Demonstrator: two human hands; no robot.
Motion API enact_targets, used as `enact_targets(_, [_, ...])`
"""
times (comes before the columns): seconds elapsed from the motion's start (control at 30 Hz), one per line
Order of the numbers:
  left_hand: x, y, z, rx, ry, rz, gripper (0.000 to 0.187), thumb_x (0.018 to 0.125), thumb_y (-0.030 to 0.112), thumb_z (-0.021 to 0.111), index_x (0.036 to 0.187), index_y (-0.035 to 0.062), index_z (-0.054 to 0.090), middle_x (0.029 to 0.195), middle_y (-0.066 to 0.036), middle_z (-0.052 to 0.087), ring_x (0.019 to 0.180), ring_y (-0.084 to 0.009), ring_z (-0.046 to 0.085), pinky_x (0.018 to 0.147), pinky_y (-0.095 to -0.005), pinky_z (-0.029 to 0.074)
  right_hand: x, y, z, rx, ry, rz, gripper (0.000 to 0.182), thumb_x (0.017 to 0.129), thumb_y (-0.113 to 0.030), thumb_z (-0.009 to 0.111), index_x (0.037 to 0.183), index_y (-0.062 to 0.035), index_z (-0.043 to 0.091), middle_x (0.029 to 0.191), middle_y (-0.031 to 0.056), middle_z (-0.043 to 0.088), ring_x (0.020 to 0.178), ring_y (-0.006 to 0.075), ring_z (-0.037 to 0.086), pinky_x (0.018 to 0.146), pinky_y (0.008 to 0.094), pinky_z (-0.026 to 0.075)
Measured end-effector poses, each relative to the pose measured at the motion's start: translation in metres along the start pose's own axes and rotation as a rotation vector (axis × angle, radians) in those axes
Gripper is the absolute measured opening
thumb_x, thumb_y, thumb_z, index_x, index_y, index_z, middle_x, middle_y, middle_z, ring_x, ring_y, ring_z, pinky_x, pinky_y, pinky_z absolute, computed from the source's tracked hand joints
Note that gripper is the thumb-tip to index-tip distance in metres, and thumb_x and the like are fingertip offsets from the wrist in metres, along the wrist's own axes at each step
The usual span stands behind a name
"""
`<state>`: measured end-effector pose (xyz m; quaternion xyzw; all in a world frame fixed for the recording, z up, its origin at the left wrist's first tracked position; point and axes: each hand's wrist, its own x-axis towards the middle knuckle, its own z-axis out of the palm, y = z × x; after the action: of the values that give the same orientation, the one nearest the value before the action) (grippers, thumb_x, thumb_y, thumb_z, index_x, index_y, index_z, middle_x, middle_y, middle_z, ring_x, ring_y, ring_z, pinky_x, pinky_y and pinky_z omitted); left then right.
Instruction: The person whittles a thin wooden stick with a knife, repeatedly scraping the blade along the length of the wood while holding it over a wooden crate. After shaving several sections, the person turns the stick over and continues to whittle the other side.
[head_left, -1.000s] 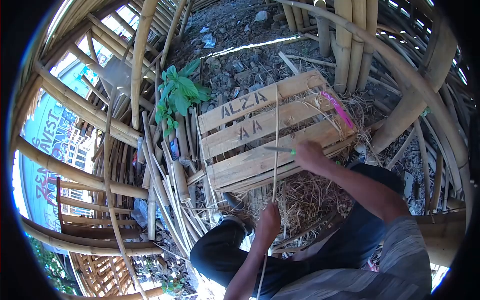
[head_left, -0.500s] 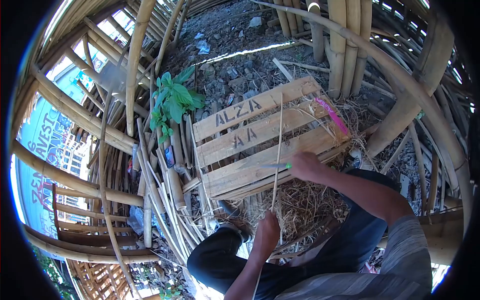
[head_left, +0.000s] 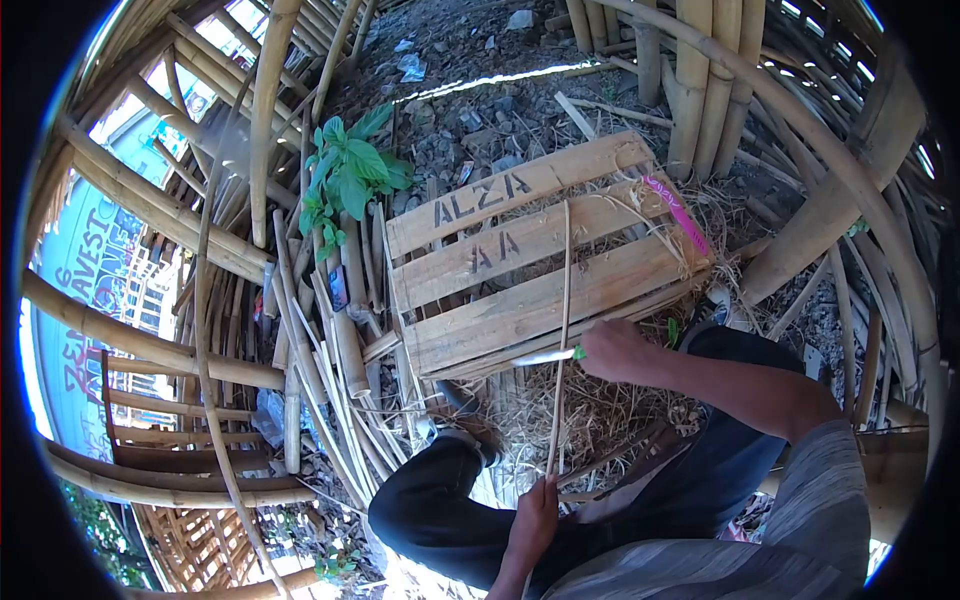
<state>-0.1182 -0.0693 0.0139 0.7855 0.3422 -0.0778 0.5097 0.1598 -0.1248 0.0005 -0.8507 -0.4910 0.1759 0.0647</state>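
My left hand (head_left: 535, 512) is closed around the lower end of a thin bamboo strip (head_left: 566, 280), near my lap. The strip runs away from me, its far part over a slatted wooden crate (head_left: 520, 306) stencilled with dark letters. In my right hand (head_left: 612, 350) is a knife (head_left: 543, 358) with a green handle. Its blade lies across the strip near the crate's close edge, pointing left. Whether the edge bites into the strip cannot be made out.
Pale shavings (head_left: 620, 415) cover the ground between my legs. Cut bamboo strips (head_left: 335, 425) lie to the left, near a leafy green plant (head_left: 350, 175). A pink strip (head_left: 677, 215) sits on the crate's right end. Bamboo poles (head_left: 705, 90) stand around me.
The knife in my right hand has moved down along the strip, towards my body. My left hand, still gripping the strip, sits lower.
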Motion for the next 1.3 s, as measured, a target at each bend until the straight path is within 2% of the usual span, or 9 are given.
enact_targets(0.13, [-0.026,-0.007,0.004,-0.039,-0.013,-0.021,0.031,0.095,0.022,0.039,0.080,-0.0030,0.048,0.057,-0.023,0.048,0.052,-0.0390,0.050,0.048,-0.0434,0.035,0.016,0.038,-0.014,0.145,0.096,0.294,0.021,0.073,-0.018,0.055,0.073,0.0008,0.065,0.060,0.0156,0.060,0.058,0.0293,0.063,0.054,0.0419,0.050])
enact_targets(0.3, [-0.030,-0.018,0.014,-0.125,-0.038,-0.061,0.028,0.094,0.020,0.041,0.081,-0.0032,0.049,0.057,-0.024,0.049,0.052,-0.0401,0.051,0.046,-0.0426,0.034,-0.009,-0.005,0.007,0.048,-0.054,0.013,0.019,0.075,-0.017,0.055,0.071,-0.0015,0.064,0.060,0.0140,0.060,0.055,0.0254,0.062,0.050,0.0392,0.050])
enact_targets(0.6, [-0.069,-0.013,0.009,-0.001,0.018,-0.061,0.028,0.093,0.020,0.042,0.079,-0.0032,0.049,0.059,-0.025,0.049,0.060,-0.0444,0.051,0.047,-0.0428,0.036,0.009,0.040,-0.008,0.266,0.018,0.338,0.022,0.076,-0.020,0.057,0.075,0.0005,0.064,0.066,0.0168,0.062,0.057,0.0298,0.063,0.053,0.0398,0.051])
enact_targets(0.7, [-0.073,-0.010,0.011,-0.006,0.042,-0.074,0.028,0.093,0.020,0.042,0.079,-0.0026,0.050,0.058,-0.025,0.049,0.061,-0.0451,0.051,0.047,-0.0426,0.036,-0.011,0.003,0.014,0.065,-0.052,0.055,0.023,0.076,-0.020,0.056,0.075,0.0011,0.064,0.069,0.0192,0.063,0.062,0.0320,0.064,0.055,0.0403,0.051])
enact_targets(0.8, [-0.086,-0.013,0.009,0.026,0.051,-0.109,0.028,0.093,0.021,0.042,0.079,-0.0026,0.049,0.059,-0.026,0.049,0.062,-0.0447,0.052,0.048,-0.0430,0.036,-0.007,0.019,0.003,0.180,-0.034,0.171,0.023,0.075,-0.019,0.054,0.077,0.0019,0.064,0.072,0.0208,0.063,0.068,0.0331,0.064,0.058,0.0420,0.052])
enact_targets(0.9, [-0.105,-0.036,0.009,0.036,0.038,-0.119,0.025,0.092,0.020,0.045,0.076,0.0009,0.048,0.057,-0.024,0.051,0.056,-0.0428,0.053,0.046,-0.0445,0.038,0.004,0.055,-0.004,0.228,0.047,0.308,0.024,0.075,-0.018,0.053,0.077,0.0026,0.064,0.074,0.0218,0.063,0.070,0.0340,0.064,0.061,0.0427,0.051])
enact_targets(1.0, [-0.123,-0.055,0.018,0.159,0.272,0.236,0.035,0.095,0.034,0.035,0.082,0.0044,0.049,0.055,-0.014,0.045,0.039,-0.0254,0.041,0.038,-0.0386,0.031,0.003,0.055,-0.008,0.160,0.095,0.299,0.024,0.074,-0.017,0.053,0.078,0.0033,0.064,0.076,0.0220,0.063,0.072,0.0341,0.064,0.063,0.0425,0.051])
enact_targets(1.07, [-0.140,-0.049,0.005,0.259,0.159,-0.033,0.037,0.095,0.033,0.035,0.083,0.0011,0.050,0.063,-0.020,0.051,0.048,-0.0312,0.045,0.048,-0.0428,0.034,0.002,0.048,-0.007,0.156,0.075,0.298,0.024,0.074,-0.017,0.053,0.078,0.0037,0.064,0.076,0.0219,0.063,0.072,0.0339,0.064,0.063,0.0422,0.051])
enact_targets(1.3, [-0.141,-0.072,-0.016,0.091,0.199,-0.083,0.029,0.095,0.026,0.038,0.094,0.0017,0.054,0.070,-0.021,0.056,0.064,-0.0333,0.058,0.054,-0.0422,0.039,-0.007,0.003,-0.025,0.200,-0.037,0.198,0.023,0.072,-0.016,0.053,0.076,0.0039,0.063,0.072,0.0228,0.062,0.070,0.0347,0.064,0.065,0.0425,0.051])
